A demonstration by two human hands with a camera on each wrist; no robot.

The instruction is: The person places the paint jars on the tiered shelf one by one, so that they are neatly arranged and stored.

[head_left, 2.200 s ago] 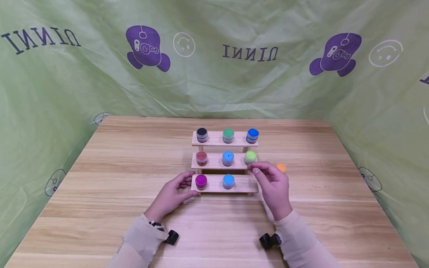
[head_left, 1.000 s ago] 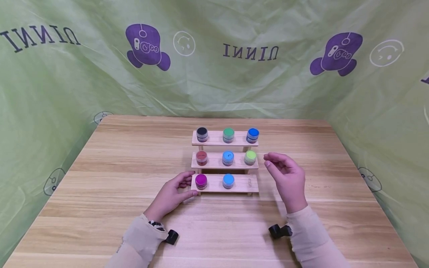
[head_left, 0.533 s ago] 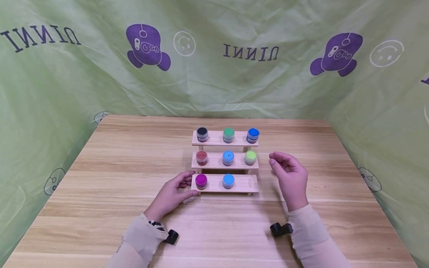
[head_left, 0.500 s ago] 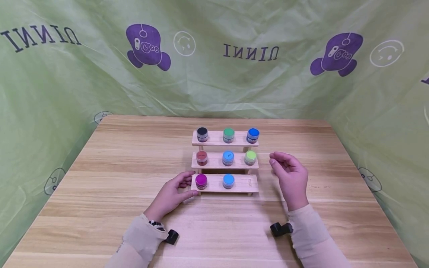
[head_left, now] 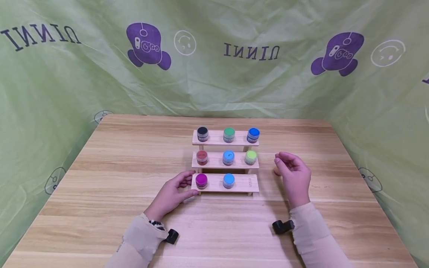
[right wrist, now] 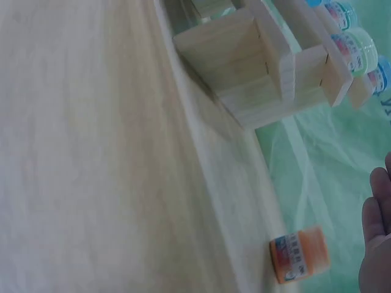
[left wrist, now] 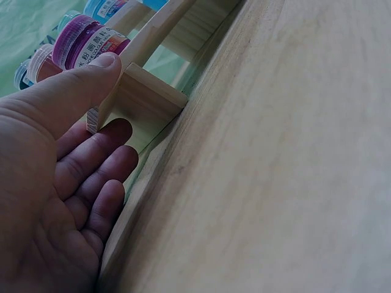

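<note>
A wooden three-tier rack (head_left: pixel 241 188) carries small paint jars. My left hand (head_left: pixel 172 195) grips the left end of its lowest shelf, thumb at the front corner and index finger behind, close to a magenta jar (left wrist: pixel 76 43). Next to that jar on the shelf stands a light-blue jar (head_left: pixel 228 181). My right hand (head_left: pixel 295 178) hovers to the right of the rack, fingers loosely curled and holding nothing. Near it an orange paint jar (right wrist: pixel 299 255) stands on the table, apart from the fingers in the right wrist view and mostly hidden by the hand in the head view.
The middle shelf bears a red-brown jar (head_left: pixel 202 158), a blue jar (head_left: pixel 228 158) and a light-green jar (head_left: pixel 250 157). On the top shelf are black (head_left: pixel 202 134), green (head_left: pixel 229 134) and dark-blue (head_left: pixel 253 135) jars. A green cloth (head_left: pixel 214 82) surrounds the table (head_left: pixel 134 149).
My right hand has drawn away to the right from beside the light-green jar on the middle shelf, lately only slightly. The left hand keeps its place on the rack.
</note>
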